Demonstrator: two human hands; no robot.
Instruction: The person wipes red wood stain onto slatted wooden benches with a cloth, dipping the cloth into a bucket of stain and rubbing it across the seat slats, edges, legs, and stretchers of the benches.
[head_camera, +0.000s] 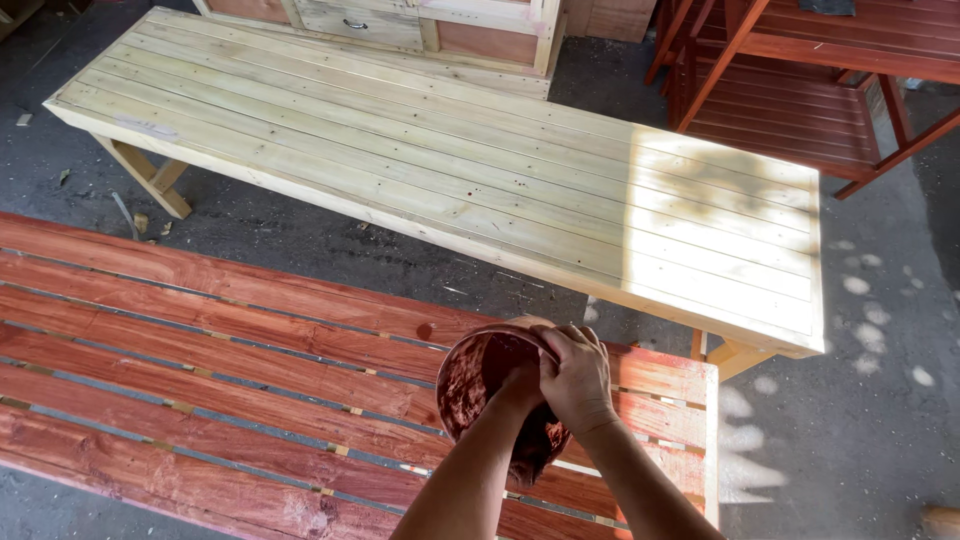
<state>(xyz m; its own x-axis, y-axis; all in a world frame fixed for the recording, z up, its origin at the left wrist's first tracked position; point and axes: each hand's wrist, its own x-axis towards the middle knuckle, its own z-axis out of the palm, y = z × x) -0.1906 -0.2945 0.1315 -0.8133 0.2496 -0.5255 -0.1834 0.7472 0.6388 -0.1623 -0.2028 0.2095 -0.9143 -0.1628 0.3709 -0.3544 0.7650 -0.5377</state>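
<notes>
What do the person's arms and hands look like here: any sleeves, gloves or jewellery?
Both forearms are bare up to the bottom edge of the picture; no sleeves show. The right hand has no glove, and no ring or watch is visible on it. The left hand is mostly hidden behind the right, so whether anything is worn on it cannot be told.

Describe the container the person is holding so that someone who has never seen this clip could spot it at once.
Start at the long red-stained slatted bench in the foreground, in front of the pale unpainted bench. Over its right end, the right hand grips the rim of a small round tub, while the left hand is hidden at it. It is the only container in view, smeared inside with reddish-brown stain.
</notes>
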